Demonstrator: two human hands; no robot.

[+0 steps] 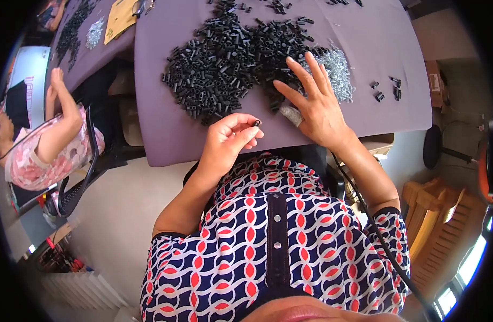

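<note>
My left hand (225,140) is closed in a pinch at the near edge of the table. Between its thumb and fingers sits a small black plastic tube-like part (255,123), its round end showing. My right hand (320,110) is open, fingers spread, reaching over the near side of the heap and holding nothing that I can see. A large heap of small black plastic parts (203,75) spreads ahead of both hands. Beside the right fingers lies a pile of small clear, shiny pieces (339,72). A whitish clear item (291,115) shows partly beneath the right hand.
The purple-covered table (381,48) has a few loose black parts (397,88) at its right. Left, another person (58,129) sits by a second table with more black parts. A black cable (359,198) runs beside my right arm; a wooden piece (434,214) stands right.
</note>
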